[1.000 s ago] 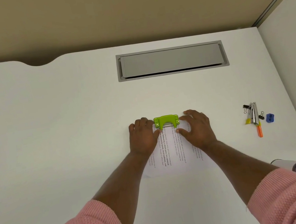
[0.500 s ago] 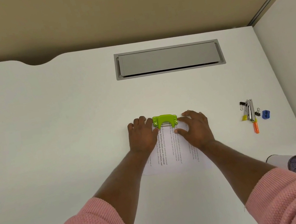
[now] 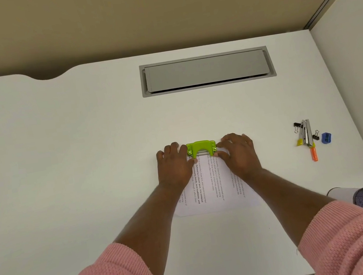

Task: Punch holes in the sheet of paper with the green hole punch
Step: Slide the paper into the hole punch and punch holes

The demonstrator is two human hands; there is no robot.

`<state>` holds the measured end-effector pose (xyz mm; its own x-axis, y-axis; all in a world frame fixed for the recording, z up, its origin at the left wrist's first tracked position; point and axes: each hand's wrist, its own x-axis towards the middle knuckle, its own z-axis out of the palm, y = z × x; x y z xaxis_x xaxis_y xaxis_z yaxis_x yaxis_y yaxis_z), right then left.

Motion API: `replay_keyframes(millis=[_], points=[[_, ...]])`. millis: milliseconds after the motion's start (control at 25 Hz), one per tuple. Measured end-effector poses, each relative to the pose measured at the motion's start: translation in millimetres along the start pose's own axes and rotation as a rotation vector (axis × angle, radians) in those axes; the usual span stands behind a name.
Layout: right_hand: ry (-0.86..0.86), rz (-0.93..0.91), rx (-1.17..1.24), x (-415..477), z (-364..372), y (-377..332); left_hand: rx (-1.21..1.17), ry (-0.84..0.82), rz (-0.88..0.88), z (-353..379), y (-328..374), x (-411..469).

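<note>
A green hole punch [image 3: 201, 148] sits on the far edge of a printed sheet of paper [image 3: 209, 187] on the white desk. My left hand [image 3: 174, 164] lies flat on the sheet's left side, its thumb touching the punch's left end. My right hand [image 3: 239, 152] rests on the sheet's right side, fingers and thumb against the punch's right end. Both hands hide the sheet's far corners. Whether the paper edge is inside the punch slot cannot be seen.
A grey cable hatch [image 3: 207, 71] is set into the desk at the back. To the right lie a stapler [image 3: 306, 131], binder clips [image 3: 296, 127], an orange marker [image 3: 314, 154] and a blue sharpener [image 3: 326, 138]. A mesh pen cup [image 3: 361, 198] lies on its side at the near right.
Both thumbs have closed in slightly against the ends of the punch. The hands, punch and paper otherwise stay in place; the view shifted a little.
</note>
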<state>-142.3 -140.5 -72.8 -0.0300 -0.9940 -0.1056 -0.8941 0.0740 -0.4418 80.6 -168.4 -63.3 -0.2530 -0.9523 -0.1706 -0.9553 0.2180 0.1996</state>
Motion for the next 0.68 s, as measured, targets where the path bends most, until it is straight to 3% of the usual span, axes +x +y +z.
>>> replay_keyframes(millis=[680], points=[[0.011,-0.007,0.009,5.6,-2.5,-5.7,0.021,-0.003,0.054,-2.2,1.3,1.3]])
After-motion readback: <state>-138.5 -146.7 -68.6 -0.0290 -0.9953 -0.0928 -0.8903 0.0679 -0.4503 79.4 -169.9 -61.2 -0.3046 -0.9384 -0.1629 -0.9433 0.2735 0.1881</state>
